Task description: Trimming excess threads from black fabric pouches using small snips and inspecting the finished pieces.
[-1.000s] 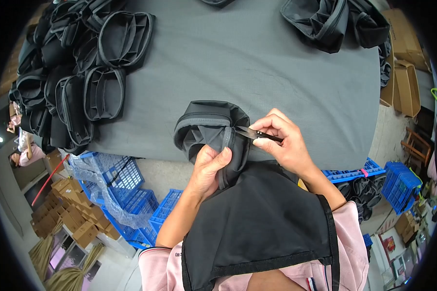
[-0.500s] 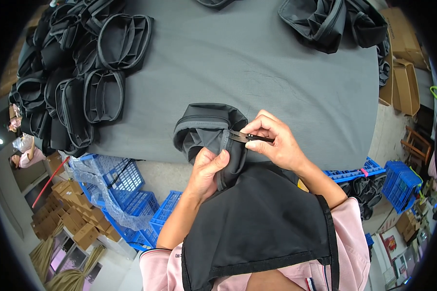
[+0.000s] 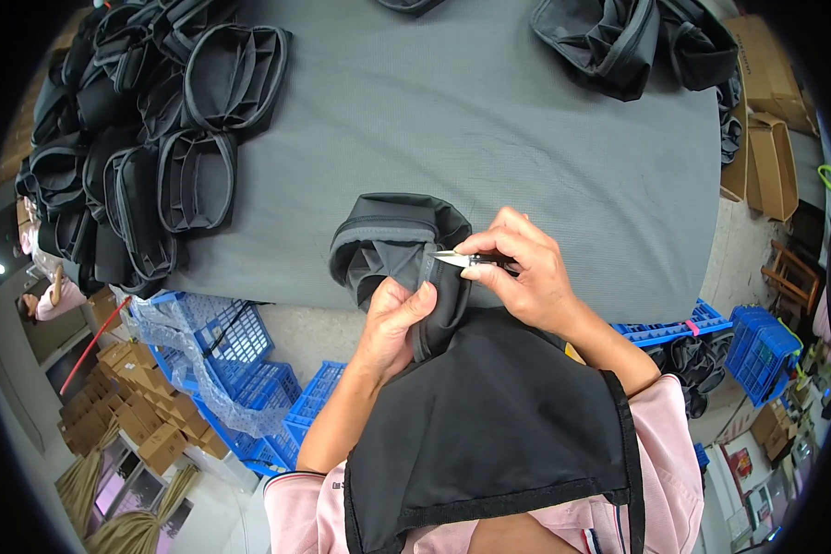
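A dark grey fabric bag (image 3: 390,242) lies at the near edge of the grey table (image 3: 489,129), folded open toward me. My left hand (image 3: 395,319) pinches the bag's near rim between thumb and fingers. My right hand (image 3: 524,272) holds a small pair of thread snips (image 3: 462,260), their metal tips touching the rim just above my left thumb. A black apron (image 3: 489,434) covers my chest below both hands.
Several finished black bags (image 3: 138,138) are piled at the table's left side. More dark bags (image 3: 628,37) lie at the far right corner. Blue plastic crates (image 3: 231,360) stand on the floor below the table, cardboard boxes (image 3: 766,138) to the right.
My right hand with the snips has shifted slightly left along the bag's rim. My left hand keeps its pinch on the fabric.
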A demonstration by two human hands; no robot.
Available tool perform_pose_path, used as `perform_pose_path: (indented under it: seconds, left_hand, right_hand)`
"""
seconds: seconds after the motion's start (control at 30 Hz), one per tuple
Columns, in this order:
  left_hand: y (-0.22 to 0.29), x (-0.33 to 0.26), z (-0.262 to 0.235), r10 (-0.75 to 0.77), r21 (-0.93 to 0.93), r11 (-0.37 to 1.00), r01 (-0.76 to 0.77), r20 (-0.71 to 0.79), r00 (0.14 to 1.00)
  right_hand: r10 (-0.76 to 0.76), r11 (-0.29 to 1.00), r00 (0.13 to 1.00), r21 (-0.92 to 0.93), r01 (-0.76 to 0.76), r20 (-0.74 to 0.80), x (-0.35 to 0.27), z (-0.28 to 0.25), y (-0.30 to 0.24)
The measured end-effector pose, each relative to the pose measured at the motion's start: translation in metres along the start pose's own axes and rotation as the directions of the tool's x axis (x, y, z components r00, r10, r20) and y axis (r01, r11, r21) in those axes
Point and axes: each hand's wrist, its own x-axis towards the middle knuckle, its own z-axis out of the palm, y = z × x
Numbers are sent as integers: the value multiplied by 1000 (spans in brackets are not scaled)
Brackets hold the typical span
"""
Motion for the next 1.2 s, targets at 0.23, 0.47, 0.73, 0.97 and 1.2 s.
perform_pose_path:
  seconds: [0.23,0.47,0.73,0.97,1.2]
  left_hand:
    - [30,22,16,108,-362,912,-191,-239,965]
    - [27,80,-8,192,-382,876,-295,-284,939]
    - [43,59,-10,72,618,785,-41,-26,997]
    - [37,80,-12,87,665,747,11,-114,990]
    - [34,94,-4,135,641,767,27,-203,970]
  right_hand:
    - [233,916,953,373,-148,-195,-20,5,-14]
    - [295,942,937,220,-253,-188,6,40,24]
    - [486,681,871,591,-431,76,40,26,25]
    - [450,605,875,659,-447,181,57,22,47]
    - [425,887,893,264,-378,-149,9,10,39]
